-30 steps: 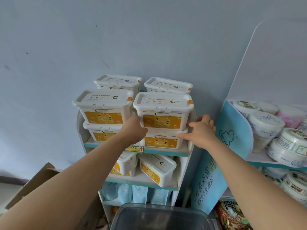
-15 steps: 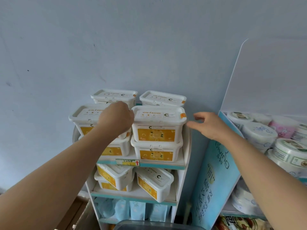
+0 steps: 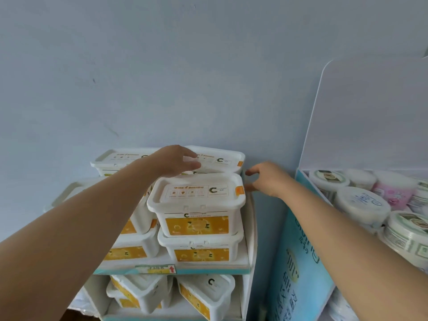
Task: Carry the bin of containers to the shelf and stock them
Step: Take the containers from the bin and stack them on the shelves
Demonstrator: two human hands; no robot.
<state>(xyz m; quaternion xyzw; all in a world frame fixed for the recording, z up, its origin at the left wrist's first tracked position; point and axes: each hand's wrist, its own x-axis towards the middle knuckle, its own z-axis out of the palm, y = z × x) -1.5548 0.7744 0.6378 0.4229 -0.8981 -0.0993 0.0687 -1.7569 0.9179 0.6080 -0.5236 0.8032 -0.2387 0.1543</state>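
Top shelf (image 3: 249, 230): white tubs (image 3: 196, 205) stacked two high, front and back rows. Left hand (image 3: 176, 161) spread flat over rear tub lid (image 3: 222, 159); right hand (image 3: 266, 179) open, empty, beside stack. Square the rear tub by pressing gently (front stack near the edge). Bin not visible.

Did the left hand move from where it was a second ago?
Yes. The left hand went up and back, from the front of the top front-right container to the lid of the back-right container.
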